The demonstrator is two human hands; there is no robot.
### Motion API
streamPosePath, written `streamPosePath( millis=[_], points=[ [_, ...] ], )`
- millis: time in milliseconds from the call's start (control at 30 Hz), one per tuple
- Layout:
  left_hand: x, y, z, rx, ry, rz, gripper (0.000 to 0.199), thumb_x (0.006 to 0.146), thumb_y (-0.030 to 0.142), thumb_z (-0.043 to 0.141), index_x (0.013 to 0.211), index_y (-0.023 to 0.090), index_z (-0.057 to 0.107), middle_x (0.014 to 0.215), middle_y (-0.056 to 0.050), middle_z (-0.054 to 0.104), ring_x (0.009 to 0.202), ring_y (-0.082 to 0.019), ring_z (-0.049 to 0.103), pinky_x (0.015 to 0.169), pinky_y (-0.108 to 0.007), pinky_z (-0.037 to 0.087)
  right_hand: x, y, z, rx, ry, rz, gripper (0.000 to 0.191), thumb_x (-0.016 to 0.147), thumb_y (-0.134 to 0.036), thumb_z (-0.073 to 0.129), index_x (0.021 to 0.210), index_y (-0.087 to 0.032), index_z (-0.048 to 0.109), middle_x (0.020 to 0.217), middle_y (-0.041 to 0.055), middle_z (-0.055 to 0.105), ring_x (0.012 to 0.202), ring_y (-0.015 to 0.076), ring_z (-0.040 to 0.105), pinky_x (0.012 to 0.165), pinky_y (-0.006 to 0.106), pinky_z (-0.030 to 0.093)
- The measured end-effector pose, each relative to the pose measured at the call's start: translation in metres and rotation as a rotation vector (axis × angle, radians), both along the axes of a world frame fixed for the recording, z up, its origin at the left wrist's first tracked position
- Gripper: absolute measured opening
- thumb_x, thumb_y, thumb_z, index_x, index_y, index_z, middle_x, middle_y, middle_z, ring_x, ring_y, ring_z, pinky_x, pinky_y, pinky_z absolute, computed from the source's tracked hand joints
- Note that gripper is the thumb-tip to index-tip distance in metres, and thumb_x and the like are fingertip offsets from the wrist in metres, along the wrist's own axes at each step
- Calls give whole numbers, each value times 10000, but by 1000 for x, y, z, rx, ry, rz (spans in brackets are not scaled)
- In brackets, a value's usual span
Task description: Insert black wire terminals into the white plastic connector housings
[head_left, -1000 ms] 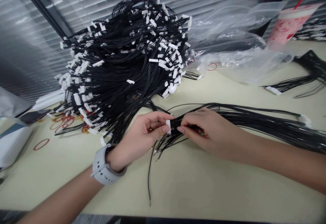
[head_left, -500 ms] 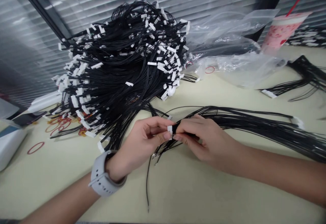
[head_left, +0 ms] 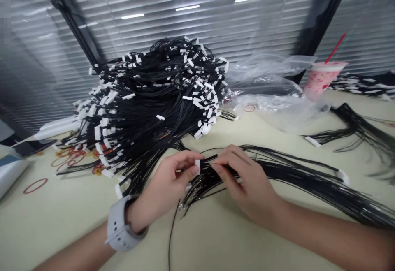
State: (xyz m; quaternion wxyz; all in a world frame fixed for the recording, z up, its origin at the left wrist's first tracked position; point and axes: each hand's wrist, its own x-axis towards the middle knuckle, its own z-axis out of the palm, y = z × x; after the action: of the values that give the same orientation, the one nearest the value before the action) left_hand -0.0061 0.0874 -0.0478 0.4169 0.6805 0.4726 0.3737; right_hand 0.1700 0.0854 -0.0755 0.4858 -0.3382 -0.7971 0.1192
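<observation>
at left, the fingers of the left hand are nearly closed: the thumb and the index finger pinch a small white connector, and it stands between their tips. on this wrist sits a grey watch strap. at right, the fingers of the right hand are bent, with thumb and index tips brought close together; what lies exactly between these tips is too small to tell.

the connector is to the left of the right fingertips, with a small gap to them. behind the left hand rises the big pile of black cables with white ends. below and between the two hands are the loose metal ends of the black wires, which run under the right hand and along the bench to the right.

half a second ago, the right fingertips were just beside the connector; now they are farther from it. the left fingers keep the same pinch. the view also shows more of the window blinds.
</observation>
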Motion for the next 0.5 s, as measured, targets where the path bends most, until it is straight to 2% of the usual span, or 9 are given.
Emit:
streamPosePath(
  millis=[167, 333, 500],
  points=[
    [2, 0, -2, -86, -50, -21, 172, 778, 192, 587, 941, 142, 607, 753, -20, 639, 689, -130, 566, 644, -257, 442, 6, 3, -3, 119, -38, 20, 211, 858, -101, 453, 957, -164, 629, 755, 20, 417, 633, 100, 433, 530, 226, 389],
    [3, 0, -2, -131, -90, -35, 159, 771, 174, 589, 924, 139, 610, 781, -22, 629, 723, -127, 557, 667, -250, 426, 3, -1, -9, 139, -153, 101, 318, 850, -52, 372, 1070, -102, 596, 810, 79, 479, 738, 142, 457, 629, 281, 454],
    [0, -1, -1, -150, -111, -19, 163, 766, 179, 604, 925, 143, 614, 719, 0, 595, 641, -105, 511, 601, -236, 401, 3, -3, -9, 173, -184, 48, 257, 861, -79, 406, 1018, -115, 606, 804, 84, 553, 741, 150, 506, 630, 286, 466]
  ],
)
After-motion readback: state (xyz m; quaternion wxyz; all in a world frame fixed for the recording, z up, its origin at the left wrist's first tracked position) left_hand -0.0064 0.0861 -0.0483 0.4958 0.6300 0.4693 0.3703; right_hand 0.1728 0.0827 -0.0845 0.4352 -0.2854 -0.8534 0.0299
